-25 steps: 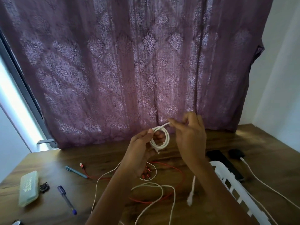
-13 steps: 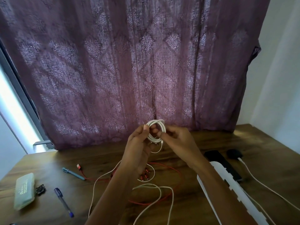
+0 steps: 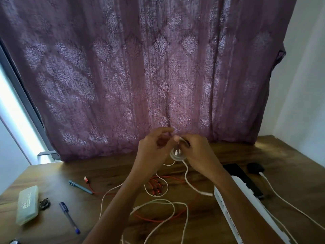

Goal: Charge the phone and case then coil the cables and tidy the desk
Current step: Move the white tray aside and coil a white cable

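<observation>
Head view: since half a second ago the white cable coil (image 3: 176, 156) has sunk lower between the hands, and its plug end now dangles to the right. The right hand (image 3: 197, 152) pinches the coil's top; the left hand (image 3: 153, 148) is too blurred to tell its grip. Both hang above a wooden desk (image 3: 52, 182) before a purple curtain (image 3: 158, 67). The phone (image 3: 241, 175) lies at the right. Print on the pale green box (image 3: 27, 202) is unreadable.

White in the grips, purple filling the back!
Coil (image 3: 176, 156) between left grip (image 3: 153, 148) and right grip (image 3: 195, 152): white. Behind them, a mauve curtain (image 3: 158, 67) with paler damask medallions. Below, the brown wood-grain bench (image 3: 52, 173), a red cable (image 3: 154, 219) and a white loose cable (image 3: 187, 217). Left of the grips: pale green box (image 3: 27, 202), teal pen (image 3: 80, 186), blue pen (image 3: 69, 217). To the right: white power strip (image 3: 246, 208), black phone (image 3: 242, 178).
</observation>
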`<state>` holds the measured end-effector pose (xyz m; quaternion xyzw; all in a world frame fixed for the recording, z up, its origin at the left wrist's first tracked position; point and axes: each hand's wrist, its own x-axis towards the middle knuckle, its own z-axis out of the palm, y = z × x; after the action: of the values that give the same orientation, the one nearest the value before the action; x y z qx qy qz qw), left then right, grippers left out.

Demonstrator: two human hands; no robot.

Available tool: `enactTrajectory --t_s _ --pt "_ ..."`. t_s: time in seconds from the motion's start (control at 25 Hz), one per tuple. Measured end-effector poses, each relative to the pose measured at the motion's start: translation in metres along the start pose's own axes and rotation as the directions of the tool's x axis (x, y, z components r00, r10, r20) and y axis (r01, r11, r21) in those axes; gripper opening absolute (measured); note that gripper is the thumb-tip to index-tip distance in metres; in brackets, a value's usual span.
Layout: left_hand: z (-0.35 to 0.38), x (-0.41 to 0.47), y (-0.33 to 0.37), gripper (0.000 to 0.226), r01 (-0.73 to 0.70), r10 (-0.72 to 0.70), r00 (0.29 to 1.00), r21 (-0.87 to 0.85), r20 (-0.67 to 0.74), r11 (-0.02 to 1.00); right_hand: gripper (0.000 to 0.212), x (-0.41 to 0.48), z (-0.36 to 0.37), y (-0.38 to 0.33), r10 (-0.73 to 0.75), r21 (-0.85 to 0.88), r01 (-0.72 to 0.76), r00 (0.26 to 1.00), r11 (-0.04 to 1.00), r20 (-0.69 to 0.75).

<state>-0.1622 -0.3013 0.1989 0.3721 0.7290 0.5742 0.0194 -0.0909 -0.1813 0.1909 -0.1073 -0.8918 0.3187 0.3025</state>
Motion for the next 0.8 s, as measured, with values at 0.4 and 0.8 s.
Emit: enactTrajectory --t_s 0.4,0.8 --pt "0.005 0.005 0.000 0.018 -0.004 0.005 1.000 0.167 -0.007 0.986 0.019 -0.001 -0.010 -0.003 -0.009 0.009 0.008 0.999 1.000 0.033" --pt "0.011 0.000 0.002 0.018 0.369 -0.318 0.929 -0.475 0.188 0.799 0.008 -0.001 -0.004 0.009 0.347 0.789 -0.346 0.920 0.508 0.180"
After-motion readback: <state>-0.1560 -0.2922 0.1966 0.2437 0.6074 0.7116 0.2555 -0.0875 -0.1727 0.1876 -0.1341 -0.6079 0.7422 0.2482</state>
